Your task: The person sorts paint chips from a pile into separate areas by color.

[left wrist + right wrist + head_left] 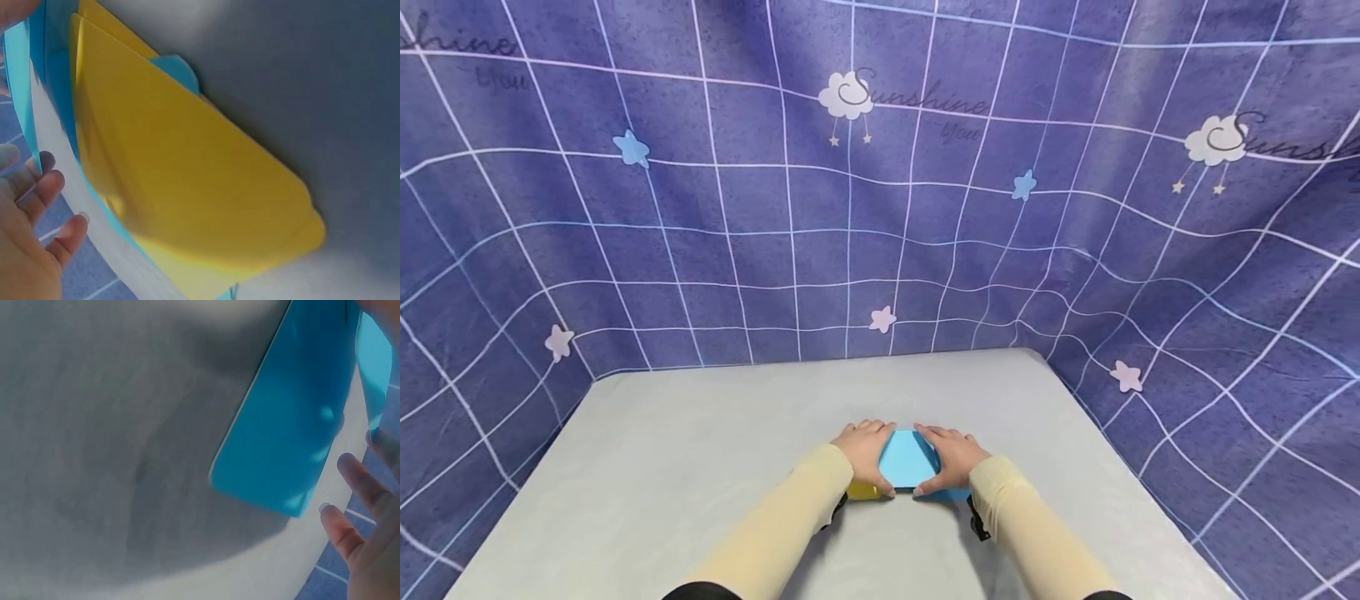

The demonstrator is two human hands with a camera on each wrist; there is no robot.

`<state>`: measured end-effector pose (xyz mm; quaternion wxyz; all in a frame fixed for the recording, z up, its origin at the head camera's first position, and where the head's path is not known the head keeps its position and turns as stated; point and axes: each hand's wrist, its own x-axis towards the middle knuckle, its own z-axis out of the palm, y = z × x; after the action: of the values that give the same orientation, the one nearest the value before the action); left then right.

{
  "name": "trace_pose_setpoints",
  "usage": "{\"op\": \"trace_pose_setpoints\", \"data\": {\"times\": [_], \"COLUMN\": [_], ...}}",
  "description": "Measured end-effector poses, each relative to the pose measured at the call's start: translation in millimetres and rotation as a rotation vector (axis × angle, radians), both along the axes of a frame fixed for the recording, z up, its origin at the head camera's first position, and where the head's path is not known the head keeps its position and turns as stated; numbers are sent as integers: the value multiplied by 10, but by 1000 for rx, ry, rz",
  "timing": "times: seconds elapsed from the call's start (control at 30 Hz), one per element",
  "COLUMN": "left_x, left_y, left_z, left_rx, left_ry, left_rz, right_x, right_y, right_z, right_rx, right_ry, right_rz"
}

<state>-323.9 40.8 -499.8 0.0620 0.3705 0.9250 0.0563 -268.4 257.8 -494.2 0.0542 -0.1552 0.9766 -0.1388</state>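
A light blue panel point(908, 460) stands in the middle of the table, spanned from both sides by my hands. My left hand point(863, 454) grips its left edge, thumb at the near corner and fingertips at the far one. On the right edge my right hand point(957, 458) holds it in the same way. Beneath the left hand lie stacked yellow flaps point(181, 162) with rounded corners, a blue tab point(179, 72) poking out between them. Under the right hand a flat blue flap point(281, 419) reaches outward. The panel's underside is hidden.
The pieces rest on a table with a pale grey cover point(700, 450). Behind it and at both sides hangs a purple-blue curtain point(820, 275) with a grid, stars and clouds. Dark straps point(978, 521) sit at the wrists.
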Motion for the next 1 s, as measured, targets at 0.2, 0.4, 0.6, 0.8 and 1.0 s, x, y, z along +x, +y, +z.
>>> {"op": "trace_pose_setpoints", "data": {"times": [0.2, 0.4, 0.6, 0.8, 1.0], "left_x": [-6, 7, 42, 101, 122], "left_y": [141, 291, 370, 394, 414], "left_z": [-99, -174, -185, -88, -79], "left_rx": [-21, -19, -47, -57, -54], "left_ry": [24, 20, 20, 20, 9], "left_rz": [-24, -41, -62, -74, -73], "right_x": [49, 111, 163, 178, 184], "right_y": [140, 255, 326, 371, 390], "right_z": [-55, -87, -106, -142, -158], "right_rx": [0, 22, 37, 31, 42], "right_ry": [-27, -19, -25, -30, -30], "right_rz": [-35, -45, -49, -63, -74]}}
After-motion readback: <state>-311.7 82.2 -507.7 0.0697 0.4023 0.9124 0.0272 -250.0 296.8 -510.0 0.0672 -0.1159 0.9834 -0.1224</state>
